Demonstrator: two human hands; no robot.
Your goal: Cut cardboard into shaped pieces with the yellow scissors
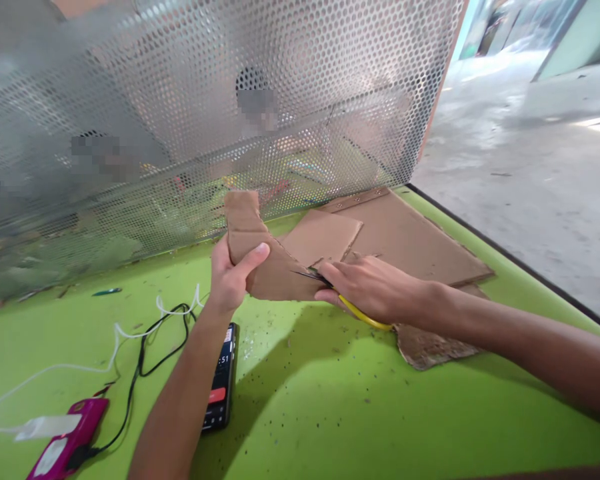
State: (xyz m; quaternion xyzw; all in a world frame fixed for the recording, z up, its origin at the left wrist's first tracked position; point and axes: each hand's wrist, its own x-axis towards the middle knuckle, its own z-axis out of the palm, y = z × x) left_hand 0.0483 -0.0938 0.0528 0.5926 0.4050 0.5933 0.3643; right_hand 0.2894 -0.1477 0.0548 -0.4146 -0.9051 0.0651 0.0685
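My left hand [233, 273] is closed round the left part of a curved piece of brown cardboard [280, 270], its thumb lying on the front face. My right hand [363, 287] grips scissors with yellow handles [365, 315]. The dark blades point left and lie at the cardboard's right end. The cardboard is held up above the green table. How far apart the blades are is hard to see. Behind my right hand, flat cardboard sheets [405, 240] lie on the table, and a torn scrap [425, 347] sits under my right forearm.
A phone [223, 380] lies beside my left forearm. A magenta device [70, 440] with white and black cables is at the lower left of the green table [310, 413]. A perforated metal screen [190, 113] rises along the far edge, with people blurred behind it.
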